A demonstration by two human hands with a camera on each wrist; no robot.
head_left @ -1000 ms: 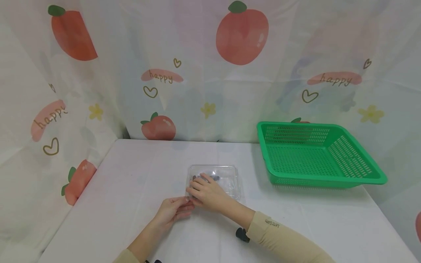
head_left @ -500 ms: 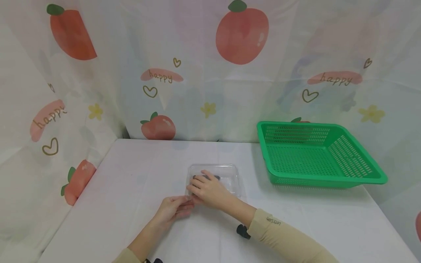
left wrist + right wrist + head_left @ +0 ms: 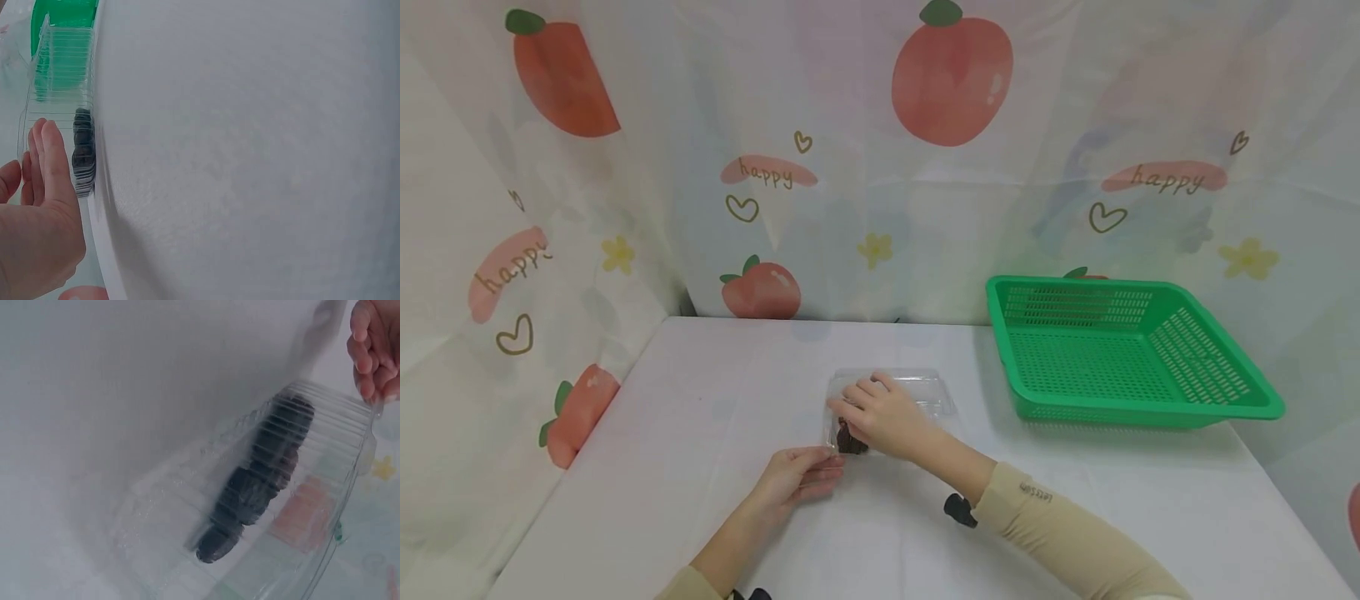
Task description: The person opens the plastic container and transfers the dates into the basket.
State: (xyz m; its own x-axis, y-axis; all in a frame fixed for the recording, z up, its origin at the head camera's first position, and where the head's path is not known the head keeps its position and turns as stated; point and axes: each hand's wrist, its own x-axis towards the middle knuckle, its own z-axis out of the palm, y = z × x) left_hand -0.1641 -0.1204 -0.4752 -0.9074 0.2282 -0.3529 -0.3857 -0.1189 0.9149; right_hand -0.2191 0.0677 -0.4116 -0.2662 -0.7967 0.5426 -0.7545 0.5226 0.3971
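Observation:
A clear plastic box (image 3: 832, 433) sits on the white table, with several dark, rounded pieces (image 3: 851, 438) inside; their kind is not clear. They show through its ribbed wall in the right wrist view as a dark row (image 3: 256, 475). At the near left corner my left hand (image 3: 797, 483) pinches the box edge between thumb and fingers. Over the box, my right hand (image 3: 883, 421) grips the clear lid (image 3: 928, 392), which stands raised and tilted. Its fingertips are partly hidden. The left hand (image 3: 47, 194) also appears beside the box (image 3: 65, 69) in the left wrist view.
A green plastic basket (image 3: 1090, 367) stands at the back right of the table (image 3: 737, 375). Behind hangs a fruit-printed cloth (image 3: 880, 192). Black camera mounts (image 3: 958, 510) hang at the wrists.
My right hand has moved slightly up and away, raising the lid's near side, and the dark pieces show below it. My left hand stays at the box corner.

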